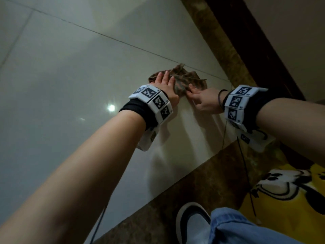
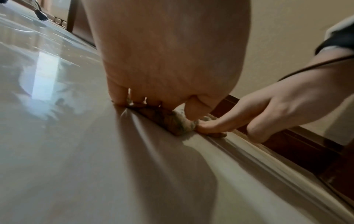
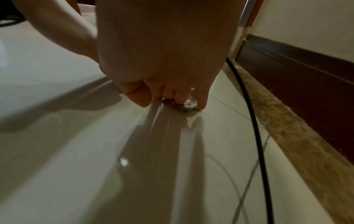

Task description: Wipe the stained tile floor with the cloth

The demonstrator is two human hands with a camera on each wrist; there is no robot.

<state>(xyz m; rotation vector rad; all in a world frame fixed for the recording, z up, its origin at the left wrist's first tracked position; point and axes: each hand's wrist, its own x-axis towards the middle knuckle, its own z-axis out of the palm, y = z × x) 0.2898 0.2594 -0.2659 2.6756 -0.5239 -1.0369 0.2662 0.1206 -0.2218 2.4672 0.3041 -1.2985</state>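
A crumpled brown patterned cloth [image 1: 182,80] lies on the glossy pale tile floor [image 1: 79,71], close to the floor's brown border. My left hand [image 1: 165,81] lies flat on the cloth's left part with straight fingers pressing down; in the left wrist view its fingertips [image 2: 118,100] bear on the cloth [image 2: 168,121]. My right hand [image 1: 198,99] comes in from the right and its extended fingers touch the cloth's near right edge. In the right wrist view its fingertips [image 3: 178,98] press on the cloth [image 3: 188,106], while the thumb rests beside it. No stain is discernible on the tiles.
A brown marbled border strip [image 1: 219,43] and dark wooden skirting [image 1: 255,50] run along the wall on the right. A black cable [image 3: 249,121] trails over the floor beside the right hand. Near me are my shoe [image 1: 191,224], jeans [image 1: 242,229] and a yellow cartoon mat [image 1: 290,205].
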